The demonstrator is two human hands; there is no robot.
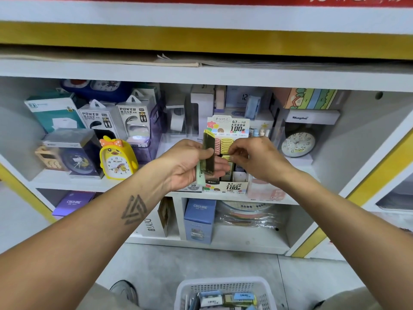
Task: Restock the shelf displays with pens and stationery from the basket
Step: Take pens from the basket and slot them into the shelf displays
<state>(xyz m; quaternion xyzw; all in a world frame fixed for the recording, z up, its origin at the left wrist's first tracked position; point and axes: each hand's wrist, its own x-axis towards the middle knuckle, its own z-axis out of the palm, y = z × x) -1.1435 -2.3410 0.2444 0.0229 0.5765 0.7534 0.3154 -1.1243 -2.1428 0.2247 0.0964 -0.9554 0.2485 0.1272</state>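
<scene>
1. Far left of the shelf [143, 186], around 9 o'clock: boxed power banks [116, 118] in a row; a boxed dark blue clock under them; just right of that, a yellow duck alarm clock [117, 158] standing upright on the shelf board.
2. Left hand [190, 164], close to dead centre: fingers and thumb curled round a small stack of flat lead cases [206, 153], held upright; the front one looks olive/yellow, a pale green one sits behind it; can't read the labels.
3. Right behind the hands, at about 12 o'clock from them: the cardboard display box [228, 128] marked 0.7 HB and 100; rows of pink and yellow cases are lined up inside it.
4. Right hand [257, 157], just right of the left one: fingertips pinch a small yellow case [226, 157] right at the display's slots; whether it's already seated in a slot, I can't tell; the two hands are nearly touching.
5. Further right, 3 o'clock: a round white clock [298, 143] at the back of the shelf.
6. Bottom edge, 6 o'clock: the white basket [192, 287] on the floor, with more packets of stationery in it; well apart from both hands.
</scene>
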